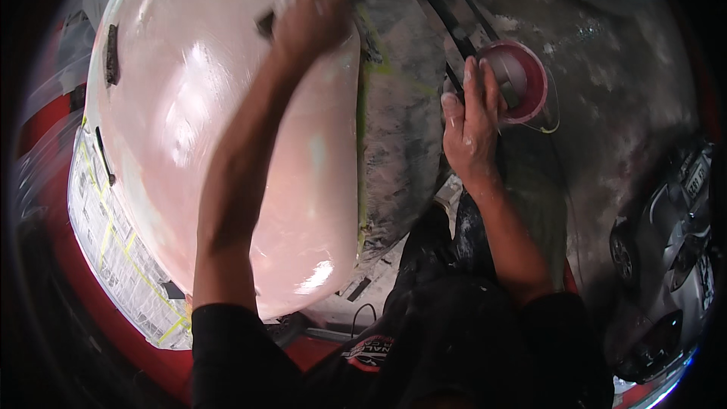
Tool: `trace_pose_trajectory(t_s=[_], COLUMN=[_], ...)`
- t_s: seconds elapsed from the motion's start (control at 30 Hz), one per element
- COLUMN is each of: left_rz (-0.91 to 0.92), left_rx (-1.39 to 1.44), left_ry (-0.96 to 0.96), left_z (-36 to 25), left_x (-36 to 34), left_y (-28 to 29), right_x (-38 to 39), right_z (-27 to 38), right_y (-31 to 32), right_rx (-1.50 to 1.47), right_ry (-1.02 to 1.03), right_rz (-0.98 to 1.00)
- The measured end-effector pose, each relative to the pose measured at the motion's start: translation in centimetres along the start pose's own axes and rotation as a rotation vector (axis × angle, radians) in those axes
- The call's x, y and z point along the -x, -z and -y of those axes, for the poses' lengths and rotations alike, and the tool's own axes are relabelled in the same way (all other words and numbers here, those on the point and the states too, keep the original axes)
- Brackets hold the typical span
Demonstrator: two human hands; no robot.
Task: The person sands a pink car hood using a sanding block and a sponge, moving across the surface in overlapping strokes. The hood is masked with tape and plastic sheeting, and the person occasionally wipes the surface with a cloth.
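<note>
A large pale pink, wet-looking car body panel (303,136) fills the left half of the head view. My left hand (314,21) is at its far right part, smeared by motion, with the fingers closed over a dark block (266,23). Only an end of that block shows; the rest is under the hand. My right hand (477,117), whitish residue on it, is raised to the right of the panel with fingers stretched out, holding nothing. Just beyond it stands a red bucket (539,79) of cloudy liquid, a greyish-green piece (509,95) inside; my fingers overlap its near-left rim from this view.
Yellow tape (361,182) runs along the panel's right edge, beside a dark, smudged surface (401,136). Masking sheet with tape (121,257) covers the lower left. A dark strip (112,54) lies on the panel's left side. Silver vehicle parts (674,257) are at the right.
</note>
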State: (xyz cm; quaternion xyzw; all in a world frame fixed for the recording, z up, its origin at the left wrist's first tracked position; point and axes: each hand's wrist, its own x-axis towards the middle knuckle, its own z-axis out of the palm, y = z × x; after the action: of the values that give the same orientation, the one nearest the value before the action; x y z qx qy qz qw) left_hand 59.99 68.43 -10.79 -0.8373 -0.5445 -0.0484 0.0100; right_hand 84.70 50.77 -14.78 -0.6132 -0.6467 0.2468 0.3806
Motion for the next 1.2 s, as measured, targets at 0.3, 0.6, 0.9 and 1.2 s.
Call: trace_pose_trajectory(t_s=[0.3, 0.6, 0.9, 1.2], left_rz=[0.071, -0.003, 0.034, -0.214], left_rx=[-0.041, 0.118, 0.069, 0.183], left_ry=[-0.040, -0.016, -0.114, 0.281], left_z=[1.4, 7.2, -2.4, 6.9], left_x=[-0.9, -4.5, 2.5, -5.2], left_y=[2.4, 3.8, 4.3, -2.8], right_x=[0.3, 0.6, -0.3, -7.3], right_z=[1.6, 0.0, -0.7, 4.8], right_y=[0.1, 1.1, 2.2, -3.7], right_rx=[-0.052, 0.003, 0.068, -0.296], right_ry=[-0.024, -0.025, -0.010, 0.021], right_rz=[0.038, 0.038, 0.027, 0.135])
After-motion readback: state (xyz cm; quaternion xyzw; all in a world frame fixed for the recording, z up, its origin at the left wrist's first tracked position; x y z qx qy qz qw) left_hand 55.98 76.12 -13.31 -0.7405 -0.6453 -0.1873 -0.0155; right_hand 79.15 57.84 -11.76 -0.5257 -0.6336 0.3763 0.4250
